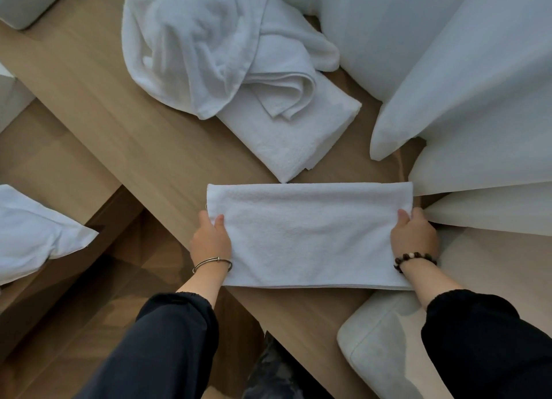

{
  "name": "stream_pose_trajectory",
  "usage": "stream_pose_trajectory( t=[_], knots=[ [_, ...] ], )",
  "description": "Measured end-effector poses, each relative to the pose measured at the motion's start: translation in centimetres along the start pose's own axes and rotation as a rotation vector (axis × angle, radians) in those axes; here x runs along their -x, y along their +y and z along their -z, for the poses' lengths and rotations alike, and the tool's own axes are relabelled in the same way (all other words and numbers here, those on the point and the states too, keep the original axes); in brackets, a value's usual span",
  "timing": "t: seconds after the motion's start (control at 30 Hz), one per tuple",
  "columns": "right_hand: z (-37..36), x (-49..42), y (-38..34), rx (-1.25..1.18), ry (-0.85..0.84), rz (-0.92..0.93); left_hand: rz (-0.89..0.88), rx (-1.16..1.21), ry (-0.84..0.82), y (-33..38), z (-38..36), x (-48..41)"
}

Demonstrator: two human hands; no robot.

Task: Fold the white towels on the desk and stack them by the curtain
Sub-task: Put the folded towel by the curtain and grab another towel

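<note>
Your left hand point(210, 239) and right hand point(414, 237) each pinch an end of the towel point(309, 234), lying at the surface's point(149, 148) near edge, by the curtain point(478, 106). Lift unevenly and its layers could slip apart or slide off.

1. The near towel point(310, 234) is plain white with a fine terry nap.
2. The crumpled towel point(194, 46) and the folded towel point(286, 130) under it are the same white.
3. The desk point(134, 124) is pale tan wood with straight grain.
4. The curtain point(478, 85) is off-white.
5. The sleeves point(167, 348) are black.
6. The bangle point(212, 263) is silver; the bead bracelet point(415, 258) is dark brown with one pale bead.
7. The floor point(134, 264) is brown parquet.
</note>
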State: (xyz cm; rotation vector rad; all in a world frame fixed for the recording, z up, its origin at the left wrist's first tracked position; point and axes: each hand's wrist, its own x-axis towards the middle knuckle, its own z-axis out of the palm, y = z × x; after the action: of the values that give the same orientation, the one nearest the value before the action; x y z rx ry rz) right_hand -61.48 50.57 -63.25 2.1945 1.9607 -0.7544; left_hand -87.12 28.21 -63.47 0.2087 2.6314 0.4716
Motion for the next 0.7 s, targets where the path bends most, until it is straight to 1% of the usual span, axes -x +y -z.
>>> stream_pose_trajectory(
  t=[0.17, 0.23, 0.3, 0.33, 0.37, 0.4, 0.43, 0.47, 0.5, 0.53, 0.57, 0.6, 0.63, 0.7],
  knots=[
    [-0.4, -0.1, 0.5, 0.081, 0.031, 0.013, -0.035, -0.012, -0.010, 0.0, 0.1, -0.3],
    [-0.4, 0.3, 0.2, 0.092, 0.046, 0.011, -0.085, -0.013, 0.006, 0.0, 0.5, -0.2],
    [0.0, 0.8, -0.3, 0.074, 0.094, 0.049, -0.235, -0.029, 0.105, 0.2, 0.9, 0.0],
    [0.1, 1.0, -0.5, 0.088, 0.161, 0.109, -0.332, -0.067, 0.167, 0.6, 1.0, 0.3],
    [0.1, 1.4, -0.9, 0.109, 0.240, 0.194, -0.437, -0.118, 0.217, 1.2, 0.9, 0.7],
    [0.1, 2.0, -1.7, 0.096, 0.320, 0.311, -0.550, -0.169, 0.232, 2.2, 0.5, 1.3],
    [-0.2, 2.9, -2.7, 0.062, 0.355, 0.443, -0.664, -0.221, 0.206, 3.2, -0.2, 2.1],
    [-0.7, 3.9, -4.0, 0.043, 0.333, 0.575, -0.760, -0.277, 0.142, 4.2, -1.1, 2.9],
    [-1.6, 4.9, -5.3, 0.066, 0.258, 0.698, -0.823, -0.338, 0.057, 5.0, -2.0, 3.5],
    [-2.7, 5.8, -6.3, 0.153, 0.141, 0.796, -0.847, -0.406, -0.034, 5.4, -2.9, 3.8],
    [-3.7, 6.2, -6.7, 0.266, 0.030, 0.850, -0.840, -0.469, -0.108, 5.2, -3.8, 3.9],
    [-4.6, 6.1, -6.4, 0.364, -0.055, 0.858, -0.816, -0.523, -0.146, 4.5, -4.5, 3.6],
    [-5.2, 5.3, -5.5, 0.444, -0.098, 0.835, -0.785, -0.558, -0.151, 3.7, -5.1, 3.1],
    [-5.4, 3.5, -3.3, 0.514, -0.073, 0.770, -0.738, -0.574, -0.104, 2.8, -5.6, 2.6]
  ],
)
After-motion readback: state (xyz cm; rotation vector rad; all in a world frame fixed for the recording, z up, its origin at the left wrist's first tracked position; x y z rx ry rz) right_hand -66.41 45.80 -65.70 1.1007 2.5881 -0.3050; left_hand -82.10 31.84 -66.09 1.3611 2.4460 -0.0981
